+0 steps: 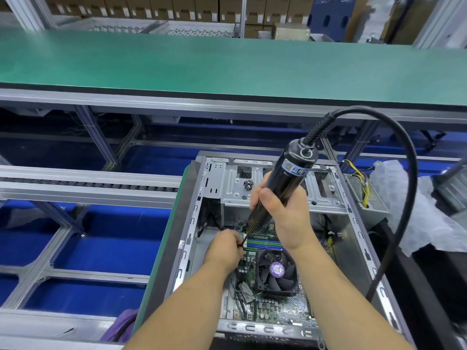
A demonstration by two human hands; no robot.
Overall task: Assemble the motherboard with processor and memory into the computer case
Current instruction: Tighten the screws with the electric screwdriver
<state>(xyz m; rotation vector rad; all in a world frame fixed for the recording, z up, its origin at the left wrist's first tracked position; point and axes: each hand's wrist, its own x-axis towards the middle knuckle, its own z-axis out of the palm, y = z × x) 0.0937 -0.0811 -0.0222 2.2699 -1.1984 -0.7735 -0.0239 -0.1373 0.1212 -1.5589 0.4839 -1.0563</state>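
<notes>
An open grey computer case (353, 223) lies on its side in front of me. Inside it sits the green motherboard (273, 306) with a black cooler fan (275, 271) and memory sticks (264, 242). My right hand (285, 213) grips a black electric screwdriver (290, 175), tilted, its bit pointing down at the board's far left corner. My left hand (225, 248) pinches the bit near its tip, fingers curled around it. The screw itself is hidden by my fingers.
The screwdriver's black cable (404, 198) loops over the case's right side. A power supply with yellow wires (364, 188) and plastic wrap (424, 218) lie to the right. A green conveyor belt (227, 64) runs across behind; roller rails (88, 184) stand at left.
</notes>
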